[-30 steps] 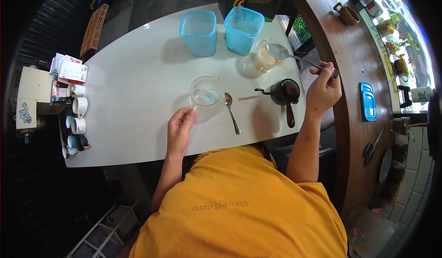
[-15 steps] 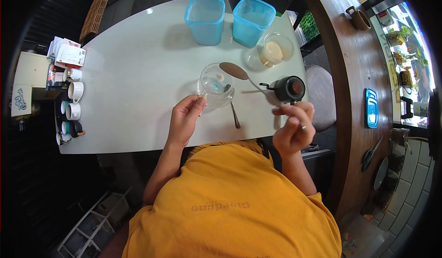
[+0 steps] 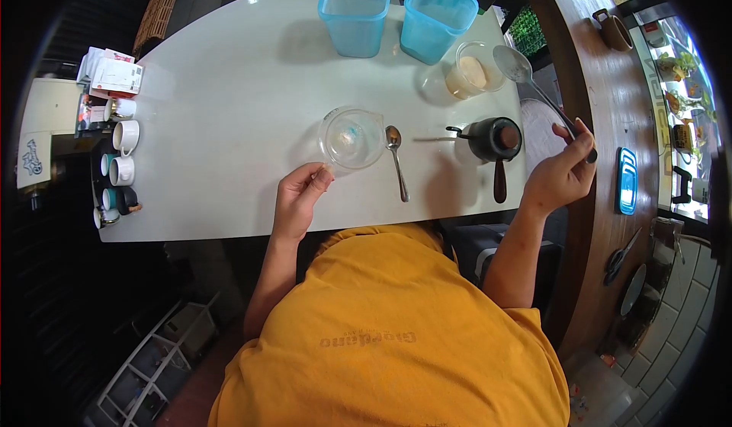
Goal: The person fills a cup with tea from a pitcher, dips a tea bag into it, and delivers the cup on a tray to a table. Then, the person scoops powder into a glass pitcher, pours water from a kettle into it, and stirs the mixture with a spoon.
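Note:
My left hand (image 3: 299, 198) pinches the near edge of a clear glass cup (image 3: 366, 146), which has a small amount of pale and bluish stuff at its bottom. Raised at the table's right side, my right hand (image 3: 557, 174) is closed around the dark handle of a large spoon (image 3: 512, 64). The spoon's bowl hangs near the rim of another glass (image 3: 465, 78) with beige contents. A teaspoon (image 3: 401, 169) lies to the right of the cup. Between it and my right hand stands a small black pot (image 3: 488, 139) with a brown handle.
Two blue plastic containers (image 3: 354, 23) (image 3: 438, 19) stand at the table's far side. Mugs (image 3: 122, 171) line the left edge beside a stack of papers (image 3: 114, 75). On the wooden counter (image 3: 591, 252) at right are a blue lid (image 3: 627, 181), scissors (image 3: 621, 258) and a brown mug (image 3: 612, 30).
My right hand has carried the large spoon from above the glass cup to the right, past the black pot. The left hand stays at the cup. The whole view has shifted slightly.

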